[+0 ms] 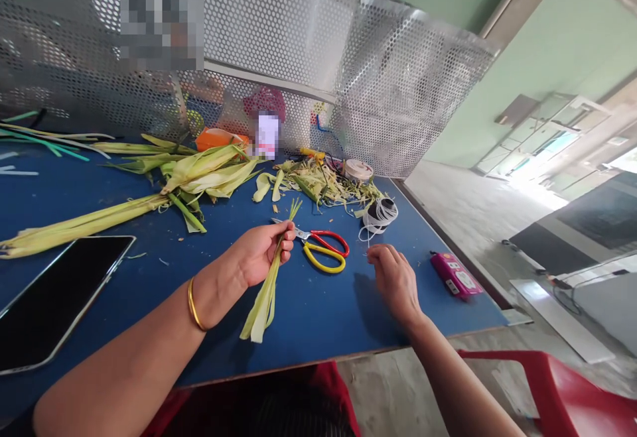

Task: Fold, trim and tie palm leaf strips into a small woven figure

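My left hand [266, 251], with a gold bangle at the wrist, is closed around a small bundle of corn husk strips [266, 298]. Their thin ends stick up above the fingers and the wide ends fan out below. Scissors [326, 251] with one red and one yellow handle lie just beyond that hand, blades partly hidden behind it. My right hand [395, 278] is raised over the table with its fingers pinched at the end of a white cord [368, 237]. The cord comes off a dark spool [381, 215] standing behind the hand.
Whole corn husks [209, 175] and shredded husk scraps [323, 182] lie along the back of the blue table. A tablet [64, 304] rests at left, a pink packet [456, 274] at right. Perforated metal sheeting [279, 19] closes off the back; a red chair [562, 384] stands at right.
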The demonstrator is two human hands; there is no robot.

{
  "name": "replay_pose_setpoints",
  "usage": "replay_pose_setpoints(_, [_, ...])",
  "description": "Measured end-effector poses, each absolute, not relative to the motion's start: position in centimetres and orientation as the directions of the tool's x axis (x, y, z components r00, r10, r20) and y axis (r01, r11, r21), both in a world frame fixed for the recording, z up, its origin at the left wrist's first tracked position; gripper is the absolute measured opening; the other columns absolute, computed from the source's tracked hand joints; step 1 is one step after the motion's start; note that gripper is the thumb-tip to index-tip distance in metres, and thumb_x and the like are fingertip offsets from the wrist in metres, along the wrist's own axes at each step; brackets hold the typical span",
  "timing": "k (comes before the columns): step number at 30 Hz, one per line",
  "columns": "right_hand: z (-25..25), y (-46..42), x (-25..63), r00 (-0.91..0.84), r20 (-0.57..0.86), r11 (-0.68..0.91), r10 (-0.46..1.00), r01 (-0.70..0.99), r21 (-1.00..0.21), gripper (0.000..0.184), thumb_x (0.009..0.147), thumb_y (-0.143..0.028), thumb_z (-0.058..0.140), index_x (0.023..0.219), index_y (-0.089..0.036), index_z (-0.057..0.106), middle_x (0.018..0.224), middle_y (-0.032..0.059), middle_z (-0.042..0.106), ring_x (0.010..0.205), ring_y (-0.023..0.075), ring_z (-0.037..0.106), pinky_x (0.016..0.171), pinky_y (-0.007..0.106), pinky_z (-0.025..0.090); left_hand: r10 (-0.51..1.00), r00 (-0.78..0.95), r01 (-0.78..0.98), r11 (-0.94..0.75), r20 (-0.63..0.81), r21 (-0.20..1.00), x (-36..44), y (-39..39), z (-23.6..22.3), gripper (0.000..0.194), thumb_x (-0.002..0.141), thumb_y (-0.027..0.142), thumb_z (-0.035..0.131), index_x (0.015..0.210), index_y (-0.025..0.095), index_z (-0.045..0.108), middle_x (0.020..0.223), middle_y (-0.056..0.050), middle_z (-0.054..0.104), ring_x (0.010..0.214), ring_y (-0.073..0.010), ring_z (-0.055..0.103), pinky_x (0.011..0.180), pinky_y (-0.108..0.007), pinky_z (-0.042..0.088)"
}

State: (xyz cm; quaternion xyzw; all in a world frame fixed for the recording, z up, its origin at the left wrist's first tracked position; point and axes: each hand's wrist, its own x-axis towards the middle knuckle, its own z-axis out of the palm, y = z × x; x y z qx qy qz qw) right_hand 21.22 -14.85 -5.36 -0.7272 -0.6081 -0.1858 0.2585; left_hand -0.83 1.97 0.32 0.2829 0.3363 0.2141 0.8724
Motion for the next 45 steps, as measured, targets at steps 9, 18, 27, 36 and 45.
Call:
replay_pose_setpoints(9, [-4.9,-12.0,17.7,0.055,0.584,0.012,0.81,0.994,-0.111,0.02,0.097,-0.012,0.04,0.089,-0.02,0.057,0.088,0.0073,0.067,0.075,0.0202,0.059,0.07,0.031,0.042,0.545,0.667,-0.035,0.704,-0.508,0.709,-0.1,1.0,0.1,0.023,0.095,0.018,0.047,0.075,0.013,0.057,0.064,0.002,0.056,0.045,-0.0055,0.051,0.039,-0.016,0.034])
replay_pose_setpoints(18, [-3.6,-9.3,13.2,-0.32,0.541,0.323,0.777,0.942,0.093,0.025,0.101,-0.014,0.034,0.095,-0.014,0.058,0.089,0.0094,0.065,0.082,0.0212,0.057,0.076,0.033,0.043,0.466,0.676,0.046,0.748,-0.572,0.663,0.8,1.8,-1.6,0.021,0.089,0.017,0.057,0.069,0.011,0.061,0.057,0.0,0.059,0.048,-0.0077,0.054,0.039,-0.017,0.03])
replay_pose_setpoints(27, [-4.4,-10.1,13.0,-0.416,0.447,0.468,0.792,0.884,-0.006,0.025,0.101,-0.015,0.036,0.091,-0.018,0.059,0.093,0.0083,0.066,0.083,0.0191,0.06,0.077,0.033,0.047,0.419,0.695,0.047,0.784,-0.585,0.619,0.3,2.9,-2.1,0.03,0.095,0.016,0.046,0.067,0.012,0.055,0.054,0.001,0.05,0.043,-0.0063,0.047,0.04,-0.015,0.035])
replay_pose_setpoints(36, [-2.9,-8.1,17.5,0.048,0.04,-0.046,0.998,0.998,-0.034,0.043,0.087,-0.017,0.054,0.13,-0.014,0.05,0.106,0.0128,0.064,0.1,0.0265,0.061,0.082,0.034,0.044,0.605,0.66,-0.083,0.648,-0.446,0.757,-1.0,4.5,-1.1,0.029,0.094,0.015,0.048,0.066,0.011,0.054,0.059,0.002,0.045,0.039,-0.0018,0.034,0.033,-0.013,0.023])
replay_pose_setpoints(45, [-0.7,-9.5,18.1,0.168,-0.197,-0.222,0.966,0.928,-0.297,0.074,0.072,-0.013,0.058,0.144,-0.017,0.04,0.099,0.0084,0.068,0.078,0.02,0.062,0.066,0.028,0.042,0.726,0.546,-0.151,0.576,-0.418,0.803,-1.1,4.6,-0.7,0.03,0.095,0.011,0.041,0.067,0.012,0.052,0.058,0.002,0.043,0.038,-0.0009,0.029,0.034,-0.013,0.019])
